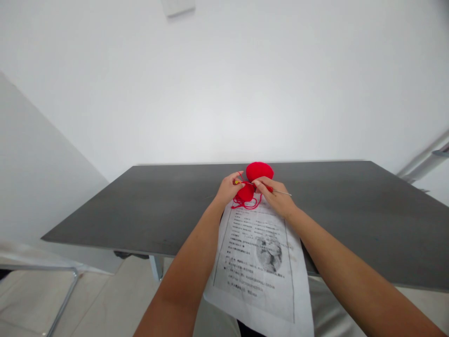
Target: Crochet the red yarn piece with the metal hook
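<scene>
My left hand pinches a small red crocheted piece, with a strand of red yarn running up over a raised finger. A small yellow bit shows by my left fingertips. In my right hand is a crochet hook with a metal shaft and a red grip; its front end reaches to the crocheted piece. Just behind my hands sits a ball of red yarn. Loose loops of yarn lie below the piece, over the top of a printed sheet.
The dark grey table stands against a white wall. The printed sheet hangs over its front edge toward my lap. A metal-framed chair is on the floor at the lower left, and a grey pipe-like bar is at the right.
</scene>
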Action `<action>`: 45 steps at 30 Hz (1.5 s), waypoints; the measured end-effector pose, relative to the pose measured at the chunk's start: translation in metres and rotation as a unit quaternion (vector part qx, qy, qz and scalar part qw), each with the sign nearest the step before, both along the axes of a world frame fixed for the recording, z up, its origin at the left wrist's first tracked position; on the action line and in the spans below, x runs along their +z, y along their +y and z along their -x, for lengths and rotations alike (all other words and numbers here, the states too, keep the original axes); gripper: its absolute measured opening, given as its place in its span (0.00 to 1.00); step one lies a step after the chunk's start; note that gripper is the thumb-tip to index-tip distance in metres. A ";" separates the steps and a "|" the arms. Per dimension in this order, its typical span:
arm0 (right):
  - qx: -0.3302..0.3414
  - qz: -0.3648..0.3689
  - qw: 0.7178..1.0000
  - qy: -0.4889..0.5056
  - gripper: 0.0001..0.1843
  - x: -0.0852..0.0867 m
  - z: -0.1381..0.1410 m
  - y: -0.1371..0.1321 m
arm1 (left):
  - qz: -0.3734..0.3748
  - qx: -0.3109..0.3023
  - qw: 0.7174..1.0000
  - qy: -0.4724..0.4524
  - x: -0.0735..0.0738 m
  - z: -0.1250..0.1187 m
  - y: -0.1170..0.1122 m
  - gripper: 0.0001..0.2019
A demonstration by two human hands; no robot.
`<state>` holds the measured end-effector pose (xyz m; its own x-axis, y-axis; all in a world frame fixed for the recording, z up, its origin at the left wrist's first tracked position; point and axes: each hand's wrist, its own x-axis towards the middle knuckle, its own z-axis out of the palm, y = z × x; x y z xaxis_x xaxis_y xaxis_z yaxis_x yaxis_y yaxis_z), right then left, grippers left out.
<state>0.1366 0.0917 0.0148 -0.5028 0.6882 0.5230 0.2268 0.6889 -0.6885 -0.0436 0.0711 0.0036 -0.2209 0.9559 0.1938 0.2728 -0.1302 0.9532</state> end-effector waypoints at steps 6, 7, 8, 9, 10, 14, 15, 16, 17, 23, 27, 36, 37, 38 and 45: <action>0.016 0.043 0.999 0.000 0.16 0.002 0.000 -0.003 | -0.008 -0.002 1.000 0.026 0.001 0.002 0.001 0.25; 0.019 0.051 0.999 0.006 0.16 0.002 0.001 -0.004 | -0.009 -0.006 1.000 0.023 0.000 0.003 0.001 0.25; 0.022 0.059 0.998 0.013 0.16 0.003 0.001 -0.004 | -0.010 -0.012 1.000 0.019 0.000 0.004 0.001 0.25; 0.024 0.068 0.997 0.021 0.16 0.004 0.001 -0.005 | -0.010 -0.018 1.000 0.013 0.000 0.005 0.002 0.25; 0.025 0.078 0.996 0.029 0.17 0.004 0.001 -0.005 | -0.009 -0.025 1.000 0.008 -0.001 0.006 0.002 0.25; 0.027 0.113 0.992 0.051 0.16 0.007 0.000 -0.007 | -0.003 -0.042 0.999 0.006 -0.002 0.010 0.003 0.25; 0.029 0.116 0.991 0.052 0.16 0.008 0.000 -0.007 | -0.003 -0.043 0.999 0.010 -0.003 0.011 0.003 0.25; 0.030 0.119 0.991 0.051 0.17 0.008 0.000 -0.007 | -0.003 -0.044 0.999 0.014 -0.003 0.011 0.003 0.25; 0.030 0.119 0.991 0.047 0.17 0.009 -0.001 -0.007 | -0.004 -0.044 0.999 0.018 -0.003 0.011 0.003 0.25; 0.034 0.083 0.996 0.016 0.16 0.012 -0.004 -0.006 | -0.010 -0.044 0.998 0.034 -0.005 0.011 0.003 0.24; 0.025 0.053 0.998 -0.007 0.14 0.011 -0.005 -0.005 | -0.003 -0.046 0.998 0.042 -0.006 0.011 0.004 0.24; 0.014 -0.048 0.995 -0.089 0.15 0.015 -0.008 -0.005 | -0.005 -0.042 0.997 0.070 -0.006 0.011 0.003 0.23; 0.015 -0.059 0.993 -0.097 0.15 0.015 -0.009 -0.005 | -0.004 -0.042 0.997 0.072 -0.006 0.011 0.003 0.23; 0.015 -0.066 0.992 -0.104 0.15 0.016 -0.010 -0.006 | -0.003 -0.041 0.996 0.073 -0.006 0.011 0.003 0.22; 0.043 0.060 0.997 -0.015 0.13 0.011 -0.008 -0.005 | 0.025 -0.045 0.997 0.052 -0.007 0.012 0.003 0.20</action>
<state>0.1446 0.0866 0.0262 -0.5763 0.6990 0.4234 0.1928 0.6197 -0.7608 -0.0558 0.0744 -0.0033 -0.1145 0.9800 0.1628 0.3607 -0.1117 0.9260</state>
